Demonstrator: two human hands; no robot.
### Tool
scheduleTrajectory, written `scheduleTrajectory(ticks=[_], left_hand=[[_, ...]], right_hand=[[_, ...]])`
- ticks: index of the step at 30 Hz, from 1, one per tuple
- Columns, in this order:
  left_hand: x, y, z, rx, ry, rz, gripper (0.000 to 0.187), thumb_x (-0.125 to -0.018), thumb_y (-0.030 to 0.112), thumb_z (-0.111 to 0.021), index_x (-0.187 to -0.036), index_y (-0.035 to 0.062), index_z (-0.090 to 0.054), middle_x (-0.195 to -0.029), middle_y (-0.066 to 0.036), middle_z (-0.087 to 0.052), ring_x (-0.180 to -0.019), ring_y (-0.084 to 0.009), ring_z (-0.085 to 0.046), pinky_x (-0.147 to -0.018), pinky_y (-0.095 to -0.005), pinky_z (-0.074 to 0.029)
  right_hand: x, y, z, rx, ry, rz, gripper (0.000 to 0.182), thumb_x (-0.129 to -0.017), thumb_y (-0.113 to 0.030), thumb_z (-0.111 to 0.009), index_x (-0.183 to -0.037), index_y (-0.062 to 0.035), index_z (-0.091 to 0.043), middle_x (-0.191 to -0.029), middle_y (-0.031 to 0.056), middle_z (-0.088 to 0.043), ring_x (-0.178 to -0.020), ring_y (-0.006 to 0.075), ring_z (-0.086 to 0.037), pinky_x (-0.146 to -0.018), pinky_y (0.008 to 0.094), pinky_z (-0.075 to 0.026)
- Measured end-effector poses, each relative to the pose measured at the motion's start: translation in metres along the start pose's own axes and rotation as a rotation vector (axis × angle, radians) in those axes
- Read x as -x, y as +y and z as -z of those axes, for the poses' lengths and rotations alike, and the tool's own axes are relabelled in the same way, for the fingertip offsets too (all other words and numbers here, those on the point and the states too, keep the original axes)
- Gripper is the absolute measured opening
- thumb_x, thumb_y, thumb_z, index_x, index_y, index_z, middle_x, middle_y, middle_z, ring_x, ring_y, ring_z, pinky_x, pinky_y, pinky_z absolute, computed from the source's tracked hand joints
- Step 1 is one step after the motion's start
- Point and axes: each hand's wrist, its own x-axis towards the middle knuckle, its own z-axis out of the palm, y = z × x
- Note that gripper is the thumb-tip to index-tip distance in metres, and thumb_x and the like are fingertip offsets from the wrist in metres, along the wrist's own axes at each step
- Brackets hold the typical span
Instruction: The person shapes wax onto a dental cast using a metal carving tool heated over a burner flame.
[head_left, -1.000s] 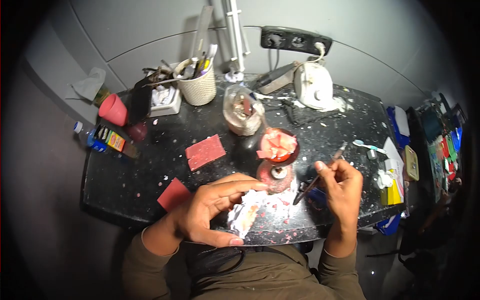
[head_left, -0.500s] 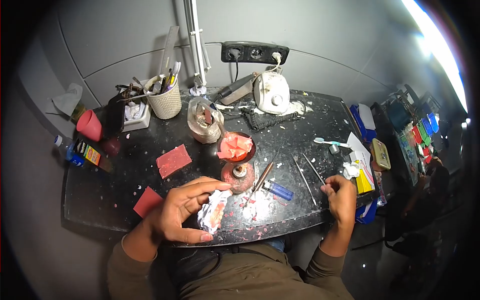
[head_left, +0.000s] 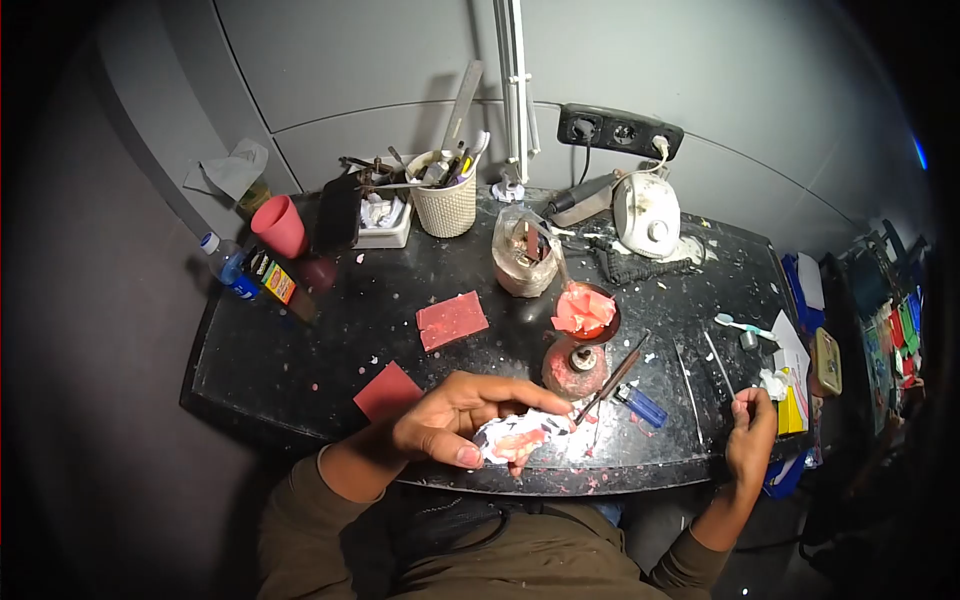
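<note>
My left hand (head_left: 450, 415) holds a crumpled white piece with pink material on it (head_left: 520, 438) above the front edge of the black table. At the right, my right hand (head_left: 752, 430) has its fingers pinched on the lower end of a thin metal tool (head_left: 719, 362). Another slim metal tool (head_left: 690, 390) lies just left of it. Pink sheets fill a small pan (head_left: 587, 312) above a round burner (head_left: 575, 368). Beside the burner are a brown-handled tool (head_left: 625, 367) and a blue lighter (head_left: 641, 406). Two pink sheets (head_left: 452, 320) lie left of the burner.
Along the back stand a pink cup (head_left: 280, 227), a tool holder (head_left: 444, 205), a plastic-wrapped jar (head_left: 525, 262) and a white machine (head_left: 646, 215). A bottle (head_left: 228, 265) is at the left. A toothbrush (head_left: 745, 326) and yellow box (head_left: 793, 408) lie right.
The camera view has shifted, so the table sits further right. My left hand has turned the white piece, showing more of its pink surface. My right hand still pinches the metal tool.
</note>
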Motion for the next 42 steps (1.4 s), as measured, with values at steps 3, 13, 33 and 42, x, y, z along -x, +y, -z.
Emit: scheduleTrajectory(ticks=[3,13,33,42], left_hand=[[0.000,0.000,0.002,-0.001,-0.078,0.021,0.088,-0.067,0.025,-0.068,-0.140,-0.0169,-0.042,-0.128,-0.025,-0.058,-0.116,-0.0254,-0.060,-0.098,-0.0338,-0.047],[-0.003,-0.006,0.007,-0.044,-0.071,-0.105,0.085,-0.066,0.024,-0.071,-0.137,-0.0156,-0.046,-0.137,-0.026,-0.051,-0.130,-0.0300,-0.051,-0.110,-0.0371,-0.036],[-0.002,-0.002,0.002,-0.067,0.032,-0.071,0.082,-0.070,0.035,-0.069,-0.131,-0.0170,-0.052,-0.132,-0.031,-0.052,-0.083,-0.0244,-0.065,-0.072,-0.0347,-0.056],[-0.001,-0.013,0.011,0.073,-0.003,-0.064,0.085,-0.078,0.048,-0.062,-0.131,-0.0173,-0.050,-0.120,-0.019,-0.057,-0.072,-0.0123,-0.051,-0.063,-0.0280,-0.041]], right_hand=[[0.000,-0.002,0.005,-0.152,-0.041,-0.074,0.007,-0.094,0.005,-0.055,-0.096,0.0008,-0.060,-0.084,-0.0015,-0.054,-0.077,0.0084,-0.047,-0.074,0.0233,-0.041],[0.003,0.002,-0.006,0.020,-0.081,0.028,0.007,-0.090,0.005,-0.062,-0.096,0.0036,-0.065,-0.086,0.0073,-0.064,-0.081,0.0145,-0.058,-0.078,0.0284,-0.046],[0.029,-0.036,-0.007,0.249,-0.230,0.073,0.006,-0.085,0.004,-0.065,-0.089,0.0052,-0.062,-0.083,0.0203,-0.063,-0.078,0.0403,-0.061,-0.074,0.0445,-0.048],[0.023,-0.026,-0.006,-0.017,-0.141,0.054,0.004,-0.091,0.007,-0.057,-0.093,0.0035,-0.058,-0.079,0.0138,-0.059,-0.071,0.0209,-0.052,-0.071,0.0327,-0.045]])
